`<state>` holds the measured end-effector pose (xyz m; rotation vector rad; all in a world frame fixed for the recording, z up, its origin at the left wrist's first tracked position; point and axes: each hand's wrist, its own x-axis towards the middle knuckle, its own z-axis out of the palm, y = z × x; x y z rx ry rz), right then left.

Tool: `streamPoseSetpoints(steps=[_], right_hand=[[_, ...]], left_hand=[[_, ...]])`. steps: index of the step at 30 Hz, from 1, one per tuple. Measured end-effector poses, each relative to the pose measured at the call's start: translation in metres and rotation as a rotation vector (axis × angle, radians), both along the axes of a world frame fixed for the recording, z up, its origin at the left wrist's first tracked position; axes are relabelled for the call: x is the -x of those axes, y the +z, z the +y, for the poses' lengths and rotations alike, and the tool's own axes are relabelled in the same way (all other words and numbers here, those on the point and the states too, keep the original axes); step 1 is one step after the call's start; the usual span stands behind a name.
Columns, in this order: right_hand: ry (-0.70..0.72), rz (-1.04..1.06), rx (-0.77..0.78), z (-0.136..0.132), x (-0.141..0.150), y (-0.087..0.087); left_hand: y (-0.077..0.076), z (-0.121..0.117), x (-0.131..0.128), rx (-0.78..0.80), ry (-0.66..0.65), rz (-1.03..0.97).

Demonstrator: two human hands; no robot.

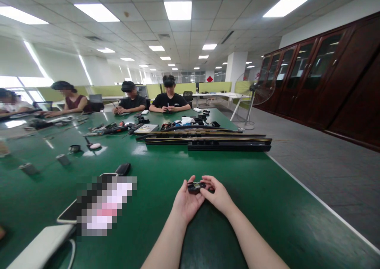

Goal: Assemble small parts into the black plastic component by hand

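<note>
Above the near part of the green table, both hands hold one small black part [196, 187] with a lighter, metallic-looking middle. Its exact kind is too small to make out. My left hand [187, 201] is turned palm up beneath it, with the fingers curled around its left end. From the right, my right hand [218, 196] pinches the other end between thumb and fingers. The fingers partly hide the part's right side and underside.
Long black rails [228, 144] lie across the table ahead, with thin rods on top. A dark-screened tablet [74, 209], a white box-like device [44, 247] with a cable and metal cylinders [63, 160] are at left. Several people sit along the far side.
</note>
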<state>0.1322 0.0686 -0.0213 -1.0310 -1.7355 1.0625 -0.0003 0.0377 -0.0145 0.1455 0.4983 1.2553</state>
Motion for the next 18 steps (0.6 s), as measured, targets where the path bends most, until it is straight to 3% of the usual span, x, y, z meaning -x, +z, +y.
streamPoseSetpoints(steps=[8,18], right_hand=[[0.056,0.054,0.016,-0.004,-0.005,0.002],[0.032,-0.105,-0.076,-0.008,-0.002,0.012]], left_hand=[[0.004,0.0,0.003,-0.025,-0.034,0.024],[0.008,0.002,0.003,-0.03,-0.05,-0.016]])
